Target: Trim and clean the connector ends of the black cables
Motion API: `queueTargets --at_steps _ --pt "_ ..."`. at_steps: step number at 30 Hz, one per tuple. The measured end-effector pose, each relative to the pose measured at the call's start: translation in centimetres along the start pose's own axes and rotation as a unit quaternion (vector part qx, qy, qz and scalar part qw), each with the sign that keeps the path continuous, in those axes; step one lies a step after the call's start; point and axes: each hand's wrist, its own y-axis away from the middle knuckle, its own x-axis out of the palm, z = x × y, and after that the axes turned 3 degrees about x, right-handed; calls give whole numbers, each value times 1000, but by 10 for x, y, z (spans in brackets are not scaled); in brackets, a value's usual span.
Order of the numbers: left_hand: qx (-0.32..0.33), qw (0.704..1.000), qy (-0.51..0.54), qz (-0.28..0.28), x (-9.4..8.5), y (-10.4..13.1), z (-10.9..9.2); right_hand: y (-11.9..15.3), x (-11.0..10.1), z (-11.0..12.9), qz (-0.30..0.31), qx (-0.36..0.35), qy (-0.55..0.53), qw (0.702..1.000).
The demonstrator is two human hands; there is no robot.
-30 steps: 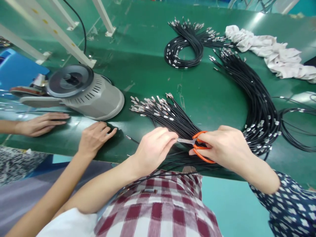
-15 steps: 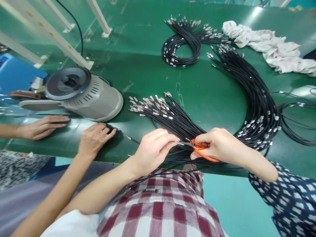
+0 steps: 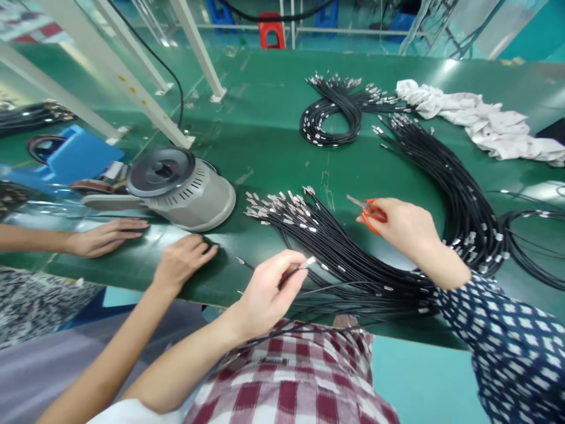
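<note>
green bench [image 3: 265, 153] supports the cable bundle [image 3: 353, 253], tips [image 3: 282, 207] fanned leftward, presumably for easy picking, while the left hand [image 3: 267, 291] pinches one cable end [image 3: 310, 262], projecting for access, and the right hand [image 3: 408, 227] grips scissors [image 3: 375, 217], clear of the bundle.

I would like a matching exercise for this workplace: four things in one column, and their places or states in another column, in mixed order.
1. scissors
2. white cloth
3. red stool
4. single cable end

A. crumpled on the table
B. pinched in the left hand
C. beyond the table's far edge
D. held in the right hand

Right pairs: 1-D, 2-A, 3-C, 4-B
</note>
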Motion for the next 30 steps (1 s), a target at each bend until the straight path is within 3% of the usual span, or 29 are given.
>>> queueTargets --at_steps 5,7,9,12,14,16,18,20,23,25,27,30 --pt "-88 991 46 -88 -25 24 15 -29 17 -4 1 -25 14 1000" --pt "-153 985 11 -84 -32 36 26 -31 20 2 12 -17 -20 1000" --pt "-203 972 -103 -54 -35 47 35 -29 22 11 31 -13 -62 998" --pt "-183 936 -295 -55 -36 53 42 -21 28 32 65 -42 -130 988" --pt "-127 935 -325 -62 -34 48 42 -13 35 48 77 -64 -151 983" --pt "-90 958 -274 -9 -32 35 43 -6 42 61 66 -78 -143 984" --pt "-116 977 -175 40 -29 19 49 -1 48 69 46 -87 -130 987" --pt "-182 982 -46 -2 -26 1 61 1 51 71 37 -84 -132 987" --pt "-273 934 189 -131 -23 -24 81 1 52 68 39 -77 -149 985" --pt "-302 886 306 -171 -21 -36 90 1 53 66 31 -81 -159 983" --pt "-307 862 350 -201 -18 -45 95 1 54 64 17 -89 -167 982" --pt "-301 853 359 -232 -15 -54 100 1 58 62 4 -104 -175 979"
